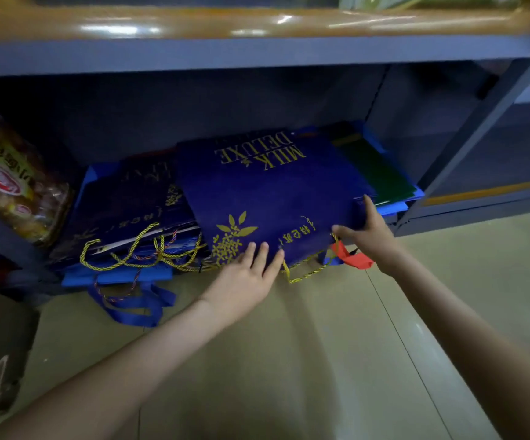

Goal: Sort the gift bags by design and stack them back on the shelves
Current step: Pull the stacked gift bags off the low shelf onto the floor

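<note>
Top bag: a dark blue gift bag printed "MILK DELUXE" in gold lay flat on top of the pile on the lowest level of the shelf unit, its handle end toward me and just over the front edge.
Left hand: on my feed the left hand lay palm down on the bag's near edge, fingers straight and slightly fanned, pressing and gripping nothing.
Right hand: the right hand sat at the bag's near right corner, thumb along the front edge and forefinger up the side; I saw it spread wide, touching the bag with nothing pinched.
Neighbouring pile: more dark blue bags lay just to the left, partly under the top bag, with gold cord handles tangled at the front.
Under the pile: a green bag showed at the right, beneath the top one.
Loose handles: a red handle hung just under the right hand; blue ribbon handles drooped onto the floor.
Far left: a snack package stood on the same level.
Lower left: a cardboard box sat on the floor.
</note>
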`<state>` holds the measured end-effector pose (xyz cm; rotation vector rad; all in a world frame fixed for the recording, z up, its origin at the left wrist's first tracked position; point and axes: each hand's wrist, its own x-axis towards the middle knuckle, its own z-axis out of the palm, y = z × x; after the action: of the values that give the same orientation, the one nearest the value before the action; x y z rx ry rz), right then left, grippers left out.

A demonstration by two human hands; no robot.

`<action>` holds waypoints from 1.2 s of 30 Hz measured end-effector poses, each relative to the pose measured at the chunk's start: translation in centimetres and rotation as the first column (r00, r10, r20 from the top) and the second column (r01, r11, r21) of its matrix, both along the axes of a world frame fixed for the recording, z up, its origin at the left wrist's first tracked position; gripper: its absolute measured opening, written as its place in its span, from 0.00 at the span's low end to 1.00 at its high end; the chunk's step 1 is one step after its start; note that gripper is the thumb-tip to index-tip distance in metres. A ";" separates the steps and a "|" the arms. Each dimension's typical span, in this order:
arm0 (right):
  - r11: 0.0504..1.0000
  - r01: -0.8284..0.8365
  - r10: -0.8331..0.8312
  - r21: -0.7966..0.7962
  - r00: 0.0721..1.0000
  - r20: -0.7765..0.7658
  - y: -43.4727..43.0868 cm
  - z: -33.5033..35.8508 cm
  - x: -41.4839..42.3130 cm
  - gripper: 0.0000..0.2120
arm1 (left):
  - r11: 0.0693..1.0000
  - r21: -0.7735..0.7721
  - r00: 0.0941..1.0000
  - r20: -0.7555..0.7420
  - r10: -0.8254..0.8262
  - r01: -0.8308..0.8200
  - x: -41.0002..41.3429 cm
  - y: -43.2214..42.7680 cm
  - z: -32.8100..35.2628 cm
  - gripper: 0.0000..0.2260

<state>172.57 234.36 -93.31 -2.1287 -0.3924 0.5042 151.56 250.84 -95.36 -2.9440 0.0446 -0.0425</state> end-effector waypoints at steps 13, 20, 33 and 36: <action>0.855 -0.389 0.449 -0.343 0.886 0.115 -7.5 1.2 1.4 0.26 | 0.996 -0.086 0.988 0.153 0.003 0.010 3.1 0.0 3.0 0.41; 0.877 -0.152 0.275 -0.457 0.937 0.216 -8.5 -5.5 1.8 0.24 | 0.987 -0.143 0.995 -0.054 -0.087 0.079 -0.2 -4.1 -5.7 0.38; 0.130 -0.594 0.809 -0.794 0.526 -0.261 -13.0 -21.4 -11.2 0.53 | 0.917 -0.037 0.642 -0.725 0.248 -0.396 -6.7 -4.8 -19.0 0.36; 0.154 -0.563 0.839 -0.812 0.509 -0.194 -10.4 -22.1 -11.4 0.51 | 0.927 0.138 0.667 -0.658 0.349 -0.349 -6.7 -3.2 -19.1 0.38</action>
<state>161.21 224.00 -115.36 -2.8182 -1.7715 1.0617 144.87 247.60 -114.44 -2.7290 -0.4195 1.0852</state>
